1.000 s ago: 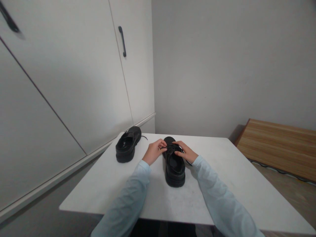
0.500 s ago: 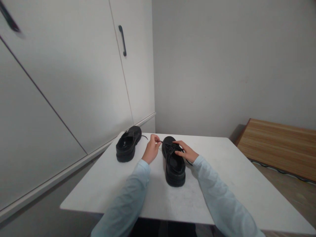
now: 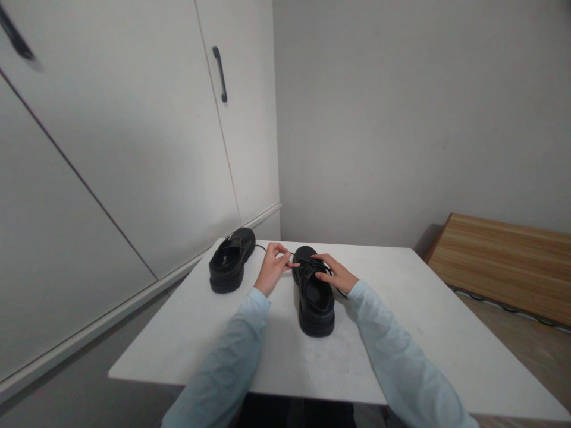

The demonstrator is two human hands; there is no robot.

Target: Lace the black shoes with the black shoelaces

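A black lace-up shoe (image 3: 316,309) stands on the white table with its toe pointing away from me. My left hand (image 3: 272,266) is beside the shoe's left side, thumb and index finger pinched on a thin black shoelace (image 3: 292,254). One of its lower fingers reaches out to the shoe's upper. My right hand (image 3: 336,274) grips the shoe from the right, its fingers over the lacing and the thumb near the tongue. Another loose lace end hangs down on the right, partly hidden by that hand. To the left sits a second black shoe (image 3: 227,276), its lace trailing onto the table.
The white table (image 3: 178,345) reaches close to a white cabinet (image 3: 134,148) with dark handles on the left. A grey wall (image 3: 401,119) rises behind. At the right, lower than the tabletop, is a wood-grained board or bench (image 3: 504,261).
My left hand has shifted slightly left, and one lower finger has stretched out to the shoe. My right hand and both shoes have stayed in place.
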